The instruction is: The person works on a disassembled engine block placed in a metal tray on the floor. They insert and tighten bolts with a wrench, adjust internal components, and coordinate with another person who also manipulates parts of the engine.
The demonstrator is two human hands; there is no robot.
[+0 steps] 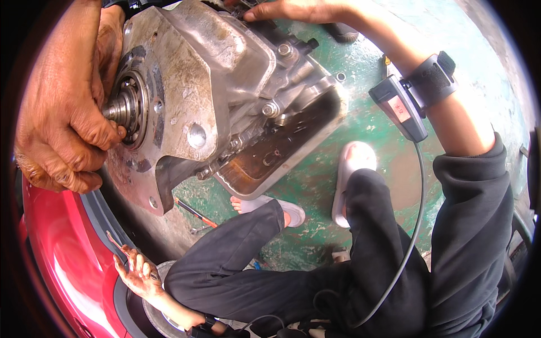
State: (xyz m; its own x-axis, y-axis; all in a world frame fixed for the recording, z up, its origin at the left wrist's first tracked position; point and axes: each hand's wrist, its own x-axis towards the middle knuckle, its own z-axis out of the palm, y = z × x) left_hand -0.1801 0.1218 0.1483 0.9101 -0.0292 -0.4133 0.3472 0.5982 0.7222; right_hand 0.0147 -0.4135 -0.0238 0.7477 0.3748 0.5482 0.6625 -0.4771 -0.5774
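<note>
A grey metal gearbox housing (197,73) fills the upper left, bolted and oily. Stretched over its far upper edge, my right hand (282,10) grips it with a finger on the casing; the other fingers are partly cut off. My left hand (139,274), greasy, hangs apart from the gearbox beside the red car body, its fingers extended and no held object visible. A co-worker's hands (67,124) close around the shaft (118,110) in front of a ball bearing (132,101). An oil-stained metal pan (253,186) sits along the housing's near right side.
Red car bodywork (56,242) curves along the left. On the green floor (394,180) lies a slim orange-and-black tool (196,213) near a wrench (198,230). A round metal rim (158,315) is by my left forearm. A cable (420,208) runs from my right wrist device.
</note>
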